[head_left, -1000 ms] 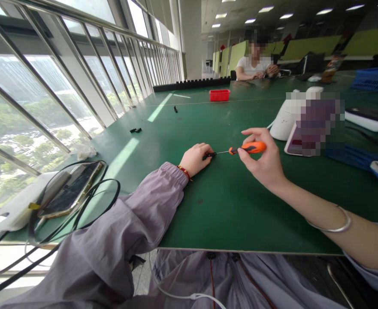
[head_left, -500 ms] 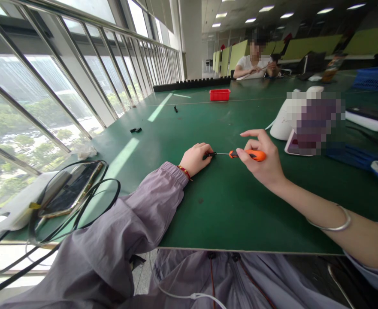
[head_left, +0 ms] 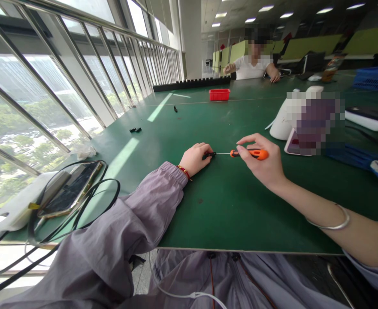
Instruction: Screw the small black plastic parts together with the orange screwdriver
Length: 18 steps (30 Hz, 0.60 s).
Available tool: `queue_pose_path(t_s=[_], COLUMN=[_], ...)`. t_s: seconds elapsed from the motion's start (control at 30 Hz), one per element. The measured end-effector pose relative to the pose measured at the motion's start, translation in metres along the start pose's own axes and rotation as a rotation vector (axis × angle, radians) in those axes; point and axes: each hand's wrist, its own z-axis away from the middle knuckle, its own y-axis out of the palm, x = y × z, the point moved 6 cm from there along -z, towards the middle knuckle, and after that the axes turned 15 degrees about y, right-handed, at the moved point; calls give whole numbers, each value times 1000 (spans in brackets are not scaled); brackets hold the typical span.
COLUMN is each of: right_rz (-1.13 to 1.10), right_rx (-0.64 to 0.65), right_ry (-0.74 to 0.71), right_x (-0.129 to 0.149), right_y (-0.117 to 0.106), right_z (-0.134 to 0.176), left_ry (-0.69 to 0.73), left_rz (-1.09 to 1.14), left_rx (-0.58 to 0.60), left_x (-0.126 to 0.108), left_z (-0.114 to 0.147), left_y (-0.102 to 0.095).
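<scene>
My left hand (head_left: 195, 159) rests on the green table with its fingers closed around a small black part (head_left: 210, 155), mostly hidden by the fingers. An orange-and-black screwdriver (head_left: 258, 154) lies level in my right hand (head_left: 266, 165), its handle held between thumb and fingers. The thin metal shaft points left, and its tip meets the right end of the black part. More small black pieces lie farther off: a pair (head_left: 135, 130) to the left and a single one (head_left: 175, 109) beyond my left hand.
A red bin (head_left: 219, 95) and a long black slotted rack (head_left: 192, 84) stand toward the back. To the left lie a phone (head_left: 69, 191) and looped black cables (head_left: 116, 189). A white device (head_left: 280, 122) stands right. Across the table sits a person (head_left: 253, 66).
My right hand's fingers have curled round the screwdriver handle, which has shifted slightly right. My left hand has stayed put. The person opposite has moved both hands apart.
</scene>
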Motion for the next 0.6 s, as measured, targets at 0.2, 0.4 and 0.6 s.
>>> queue_pose_path(t_s=[0.2, 0.4, 0.6], right_rz=[-52, 19, -36], right_rx=[-59, 13, -49], right_ry=[-109, -27, -128], right_x=[5, 1, 5], right_y=[-3, 2, -1], right_z=[1, 1, 2], left_ry=[0, 1, 4], left_rz=[-2, 2, 5], left_rx=[-2, -4, -3], left_x=[0, -1, -1], left_z=[0, 0, 0], left_y=[0, -1, 0])
